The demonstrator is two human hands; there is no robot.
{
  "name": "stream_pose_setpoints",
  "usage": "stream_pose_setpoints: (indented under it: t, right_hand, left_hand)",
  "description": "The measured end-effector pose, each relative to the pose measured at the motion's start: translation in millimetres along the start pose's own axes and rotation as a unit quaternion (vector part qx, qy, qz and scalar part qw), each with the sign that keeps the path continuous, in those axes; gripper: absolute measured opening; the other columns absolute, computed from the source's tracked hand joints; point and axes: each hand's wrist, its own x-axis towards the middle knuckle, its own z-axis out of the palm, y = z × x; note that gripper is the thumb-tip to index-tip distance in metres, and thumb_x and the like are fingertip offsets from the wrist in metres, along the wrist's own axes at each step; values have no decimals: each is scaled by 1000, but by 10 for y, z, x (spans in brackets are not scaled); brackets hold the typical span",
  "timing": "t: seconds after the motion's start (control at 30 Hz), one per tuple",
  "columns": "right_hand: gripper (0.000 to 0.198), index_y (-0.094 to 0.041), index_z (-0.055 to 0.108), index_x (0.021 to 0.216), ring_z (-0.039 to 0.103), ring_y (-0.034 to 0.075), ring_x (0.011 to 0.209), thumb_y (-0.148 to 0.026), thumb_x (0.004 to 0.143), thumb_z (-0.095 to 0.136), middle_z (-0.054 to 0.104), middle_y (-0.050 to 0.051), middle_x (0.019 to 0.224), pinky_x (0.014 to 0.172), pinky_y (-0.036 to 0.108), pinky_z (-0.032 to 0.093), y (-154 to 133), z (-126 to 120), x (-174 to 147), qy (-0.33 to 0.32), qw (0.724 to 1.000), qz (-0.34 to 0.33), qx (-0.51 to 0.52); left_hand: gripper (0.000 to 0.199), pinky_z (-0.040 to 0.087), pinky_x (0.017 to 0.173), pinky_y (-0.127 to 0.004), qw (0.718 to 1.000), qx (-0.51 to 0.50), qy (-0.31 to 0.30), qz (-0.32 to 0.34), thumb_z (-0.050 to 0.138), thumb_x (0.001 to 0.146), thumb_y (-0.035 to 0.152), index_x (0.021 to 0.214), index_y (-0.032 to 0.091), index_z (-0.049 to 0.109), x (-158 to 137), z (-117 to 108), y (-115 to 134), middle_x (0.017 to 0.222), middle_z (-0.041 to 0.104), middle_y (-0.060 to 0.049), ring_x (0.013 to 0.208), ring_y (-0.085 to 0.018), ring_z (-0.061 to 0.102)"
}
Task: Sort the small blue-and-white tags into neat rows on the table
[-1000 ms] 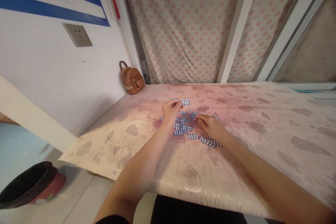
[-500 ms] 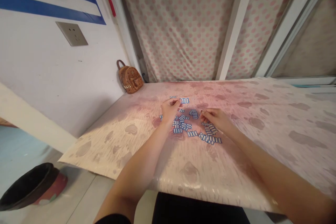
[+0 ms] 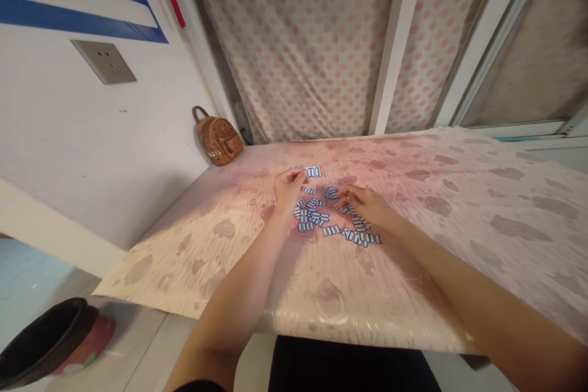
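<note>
My left hand (image 3: 288,188) is above the table, thumb and fingers pinched on a small white card with blue bars (image 3: 313,171). Just below it lies a loose heap of similar little blue-and-white cards (image 3: 312,214), some overlapping; my left wrist covers part of it. To the right, my right hand (image 3: 365,203) hovers low over the same heap, its bent fingers a little apart and pointing left. Beneath that palm run more small cards (image 3: 362,237), partly hidden by the hand. I see nothing clearly held in the right fingers.
A patterned cloth (image 3: 220,282) covers the table. At its back left corner, a small brown backpack (image 3: 219,139) leans by the wall. A dark-rimmed bin (image 3: 87,337) stands on the floor at left. Behind the table hangs a dotted curtain (image 3: 303,43).
My right hand has moved left and over the cards, its pinch loosening. My left hand keeps its card. The whole view has shifted slightly.
</note>
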Motion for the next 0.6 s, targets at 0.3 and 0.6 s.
stream_pose_setpoints:
  t: [0.3, 0.6]
  right_hand:
    - [36, -23, 57, 120, 67, 20, 110, -13, 89, 42, 72, 6, 117, 96, 40, 51, 98, 25, 22, 45, 998, -30, -28]
    - [28, -22, 62, 106, 71, 19, 90, -17, 91, 39, 76, 3, 95, 85, 35, 54, -64, -13, 0, -30, 999, -22, 4]
  left_hand:
    - [13, 47, 56, -19, 1000, 4, 7, 7, 73, 75, 28, 76, 16, 73, 17, -26, -4, 73, 72, -4, 66, -13, 68]
    - [17, 47, 55, -19, 1000, 2, 3, 11, 74, 73, 32, 78, 16, 73, 45, -42, -47, 73, 73, -4, 65, -13, 68]
